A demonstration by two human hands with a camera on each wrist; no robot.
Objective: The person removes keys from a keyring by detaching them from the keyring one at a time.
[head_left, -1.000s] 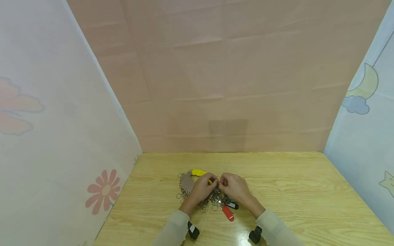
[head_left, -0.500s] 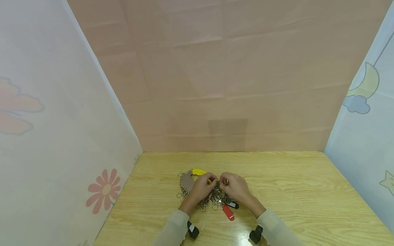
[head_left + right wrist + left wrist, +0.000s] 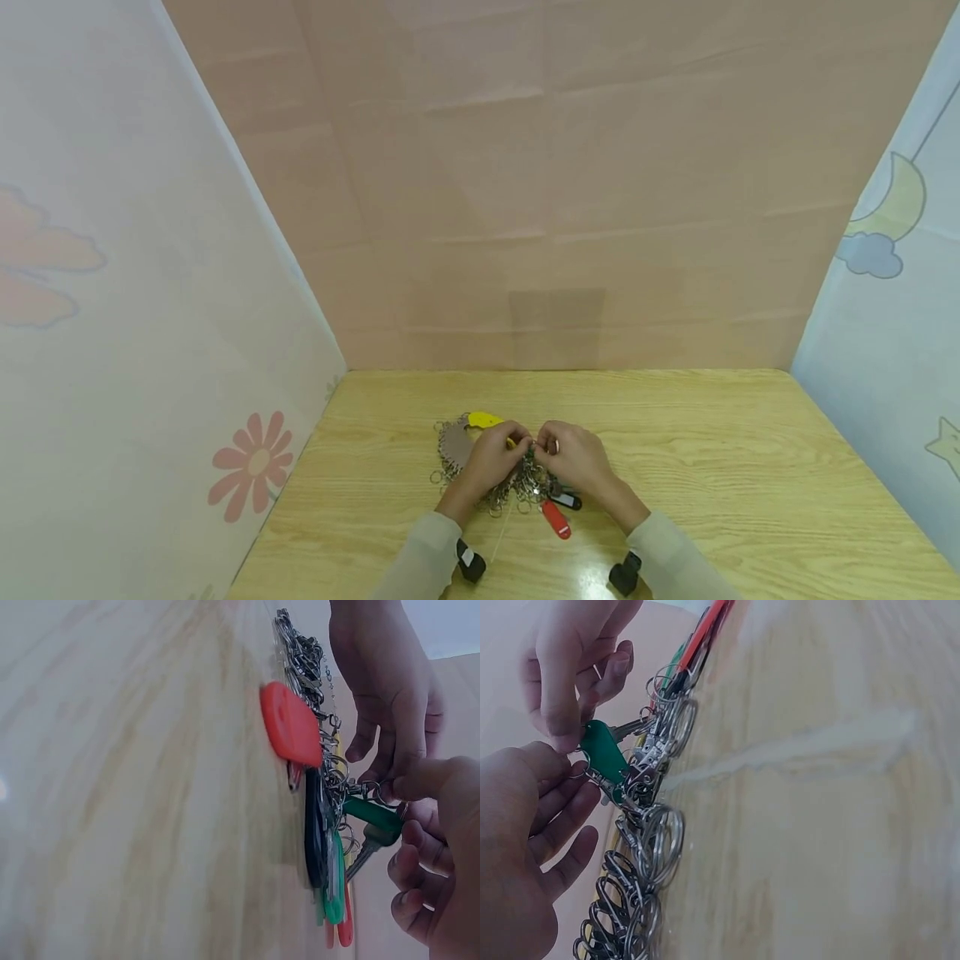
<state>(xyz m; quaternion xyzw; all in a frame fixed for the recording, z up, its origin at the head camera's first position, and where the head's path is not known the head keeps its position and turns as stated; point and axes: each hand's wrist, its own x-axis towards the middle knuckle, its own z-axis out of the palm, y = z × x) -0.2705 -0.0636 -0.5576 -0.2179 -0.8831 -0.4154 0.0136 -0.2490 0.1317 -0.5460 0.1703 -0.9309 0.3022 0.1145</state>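
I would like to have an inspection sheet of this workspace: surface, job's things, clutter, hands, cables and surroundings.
Surface: wood-grain table, glare near the front.
Job's things: green key tag, key beside it; cluster of metal rings; red tag; black tag; yellow piece; curved grey-brown piece.
Clutter: thin pale strip.
Hands: left hand pinches a small ring; right hand pinches the green key tag's end.
Cables: nothing seen.
Surroundings: beige back wall; printed side walls.

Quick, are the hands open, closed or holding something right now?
Left hand: closed, pinching a metal ring.
Right hand: closed, pinching the green key tag by its end.
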